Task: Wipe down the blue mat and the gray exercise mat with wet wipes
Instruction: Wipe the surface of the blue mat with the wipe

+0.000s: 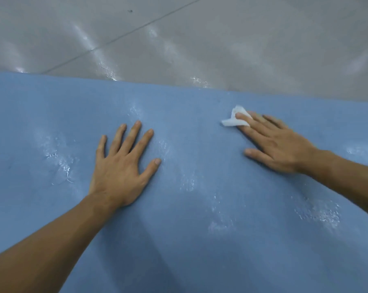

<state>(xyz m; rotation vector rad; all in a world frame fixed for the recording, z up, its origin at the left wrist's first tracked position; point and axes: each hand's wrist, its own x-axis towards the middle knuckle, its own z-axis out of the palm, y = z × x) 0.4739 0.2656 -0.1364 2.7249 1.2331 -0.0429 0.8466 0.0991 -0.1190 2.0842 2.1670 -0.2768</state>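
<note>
1. The blue mat (200,208) lies on the gray floor (200,39) and shows wet shiny patches.
2. The left hand (119,166) rests flat on the mat, fingers (134,134) straight and spread apart.
3. The right hand (278,144) presses a white wet wipe (231,120) on the mat near the far edge, with straight fingers close together.

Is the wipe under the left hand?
No, the wipe lies under the right hand; the left hand rests flat on the bare mat.
</note>
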